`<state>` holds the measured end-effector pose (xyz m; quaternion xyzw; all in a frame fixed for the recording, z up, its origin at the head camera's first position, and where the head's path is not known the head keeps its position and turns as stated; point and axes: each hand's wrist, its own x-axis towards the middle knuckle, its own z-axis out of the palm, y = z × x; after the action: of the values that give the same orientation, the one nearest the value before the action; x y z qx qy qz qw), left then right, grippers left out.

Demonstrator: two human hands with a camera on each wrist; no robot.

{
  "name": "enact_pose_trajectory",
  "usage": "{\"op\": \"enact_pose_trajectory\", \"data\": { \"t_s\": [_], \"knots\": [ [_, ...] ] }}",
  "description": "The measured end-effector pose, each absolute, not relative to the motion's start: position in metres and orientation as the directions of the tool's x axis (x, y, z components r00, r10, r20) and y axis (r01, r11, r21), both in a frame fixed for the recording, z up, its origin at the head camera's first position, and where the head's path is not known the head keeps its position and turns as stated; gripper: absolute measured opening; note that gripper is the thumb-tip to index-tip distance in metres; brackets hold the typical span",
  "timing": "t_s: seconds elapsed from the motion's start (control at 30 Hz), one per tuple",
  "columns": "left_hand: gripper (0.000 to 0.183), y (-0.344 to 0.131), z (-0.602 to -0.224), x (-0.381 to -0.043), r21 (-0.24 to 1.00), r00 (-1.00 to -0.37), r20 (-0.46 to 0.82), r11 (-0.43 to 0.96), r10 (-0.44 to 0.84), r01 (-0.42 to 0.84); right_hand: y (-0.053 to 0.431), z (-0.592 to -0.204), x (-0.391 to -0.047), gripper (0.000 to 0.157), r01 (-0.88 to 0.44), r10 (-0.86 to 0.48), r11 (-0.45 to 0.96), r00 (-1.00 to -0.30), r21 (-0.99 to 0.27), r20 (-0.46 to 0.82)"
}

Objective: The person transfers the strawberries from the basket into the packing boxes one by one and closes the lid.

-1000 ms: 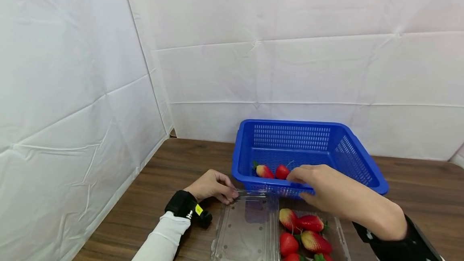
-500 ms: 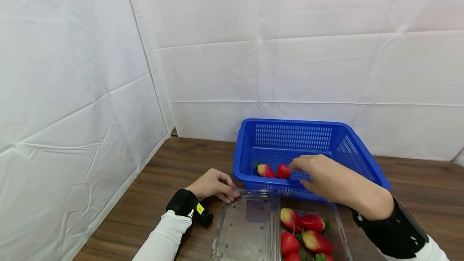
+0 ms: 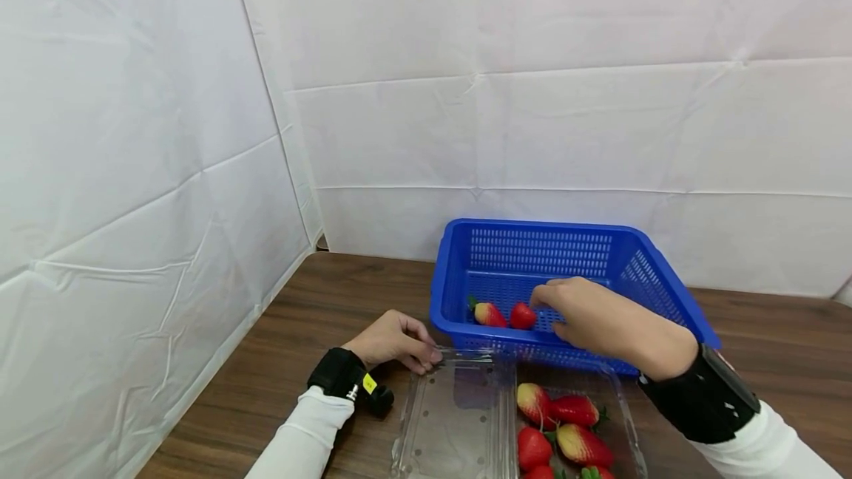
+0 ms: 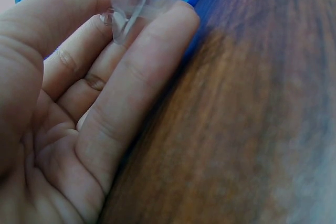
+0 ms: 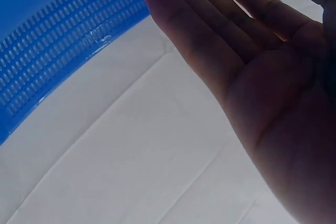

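My left hand [image 3: 394, 342] pinches the far left corner of the clear plastic clamshell lid [image 3: 452, 420]; in the left wrist view its thumb and fingers [image 4: 139, 72] meet on the thin plastic edge. My right hand [image 3: 592, 316] reaches over the front of the blue basket [image 3: 539, 226]. Its fingertips are beside a red strawberry [image 3: 523, 316], and I cannot tell whether they touch it. A second, paler strawberry [image 3: 489, 314] lies to the left in the basket. In the right wrist view the right hand's fingers [image 5: 199, 40] are extended, with nothing visible in them.
Several strawberries [image 3: 582, 445] lie in the clamshell's clear tray [image 3: 629, 420], right of the lid and in front of the basket. White cloth [image 3: 566, 131] hangs behind and to the left of the wooden table [image 3: 373, 279].
My right hand has moved slightly up and deeper over the basket, its forearm swinging lower right. My left hand keeps its hold on the lid's corner. The strawberries look unmoved.
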<state>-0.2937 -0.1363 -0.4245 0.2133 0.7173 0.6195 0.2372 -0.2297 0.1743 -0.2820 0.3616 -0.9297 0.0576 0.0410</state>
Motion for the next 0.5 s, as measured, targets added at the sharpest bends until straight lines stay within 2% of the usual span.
{"op": "enact_pose_trajectory", "data": {
  "t_s": [0.5],
  "knots": [
    [0.014,-0.137,-0.425,-0.293,0.992,-0.797,-0.074,0.129,0.6,0.006,0.17,-0.287,-0.249,0.024,-0.657,-0.656,0.75,-0.754,-0.073,0.035]
  ]
}}
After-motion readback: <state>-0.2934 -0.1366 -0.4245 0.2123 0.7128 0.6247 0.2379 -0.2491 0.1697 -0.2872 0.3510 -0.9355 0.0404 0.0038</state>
